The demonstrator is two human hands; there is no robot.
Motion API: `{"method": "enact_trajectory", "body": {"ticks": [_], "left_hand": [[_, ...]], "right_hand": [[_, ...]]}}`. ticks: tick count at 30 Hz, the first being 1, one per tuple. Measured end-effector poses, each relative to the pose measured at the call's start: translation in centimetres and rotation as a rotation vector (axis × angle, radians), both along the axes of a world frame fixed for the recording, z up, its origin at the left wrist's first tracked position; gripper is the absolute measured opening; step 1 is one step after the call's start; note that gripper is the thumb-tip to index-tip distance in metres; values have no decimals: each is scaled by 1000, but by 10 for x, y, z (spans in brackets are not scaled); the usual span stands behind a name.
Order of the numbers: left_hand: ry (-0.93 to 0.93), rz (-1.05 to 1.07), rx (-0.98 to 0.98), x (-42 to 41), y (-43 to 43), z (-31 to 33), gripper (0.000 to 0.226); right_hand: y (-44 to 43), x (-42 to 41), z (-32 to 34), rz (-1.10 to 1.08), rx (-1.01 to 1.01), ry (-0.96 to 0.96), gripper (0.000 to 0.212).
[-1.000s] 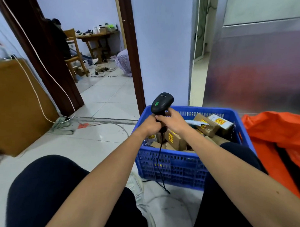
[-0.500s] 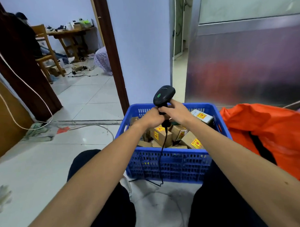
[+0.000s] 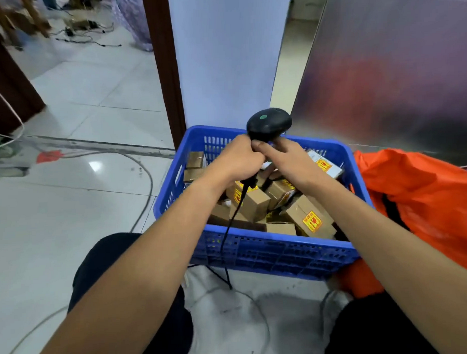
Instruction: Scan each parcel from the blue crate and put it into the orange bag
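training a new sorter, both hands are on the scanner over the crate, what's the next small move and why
Probably free the right hand and reach for a parcel in the blue crate: the left hand grips the scanner, and neither holds a parcel.

Parcel-sorting room: tiled floor [image 3: 95, 202], door frame [image 3: 165, 73], blue crate [image 3: 269, 255].
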State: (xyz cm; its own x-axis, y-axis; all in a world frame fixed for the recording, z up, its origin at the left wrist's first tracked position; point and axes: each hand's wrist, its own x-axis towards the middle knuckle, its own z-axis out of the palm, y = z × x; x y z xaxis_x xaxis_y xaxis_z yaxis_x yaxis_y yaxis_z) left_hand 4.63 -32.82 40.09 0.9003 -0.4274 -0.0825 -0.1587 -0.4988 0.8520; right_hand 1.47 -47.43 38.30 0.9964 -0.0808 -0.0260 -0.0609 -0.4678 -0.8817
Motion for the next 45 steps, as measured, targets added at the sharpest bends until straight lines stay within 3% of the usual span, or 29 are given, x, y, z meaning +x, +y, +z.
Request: {"method": "enact_trajectory", "body": {"ticks": [2, 6, 10, 14, 17, 21, 28, 33, 38, 45], "left_hand": [[-8, 11, -10, 10, 8, 5, 24], [45, 20, -44, 24, 24, 14, 20], [8, 197, -29, 34, 62, 21, 14], [-2, 372, -69, 32, 98, 26, 7], [28, 402, -74, 31, 108, 28, 8], [44, 392, -80, 29, 107, 30, 8], [41, 338, -133, 26, 96, 27, 8], [76, 291, -172, 25, 87, 24, 16], [132, 246, -228, 22, 67, 24, 6], [250, 188, -329, -3, 32, 22, 12]], "right_hand": [[2, 14, 4, 33, -7, 15, 52], [3, 31, 21, 131, -55, 65, 35], [-13, 37, 20, 259, -119, 331, 46], [-23, 42, -50, 186, -397, 485, 50], [-17, 38, -102, 156, -568, 482, 68], [-9, 29, -133, 131, -719, 463, 73], [-10, 15, -146, 0, -615, 521, 58], [-26, 17, -129, -51, -392, 579, 37], [-46, 7, -75, -59, -298, 473, 22], [-95, -27, 6, -226, -60, 179, 38]]}}
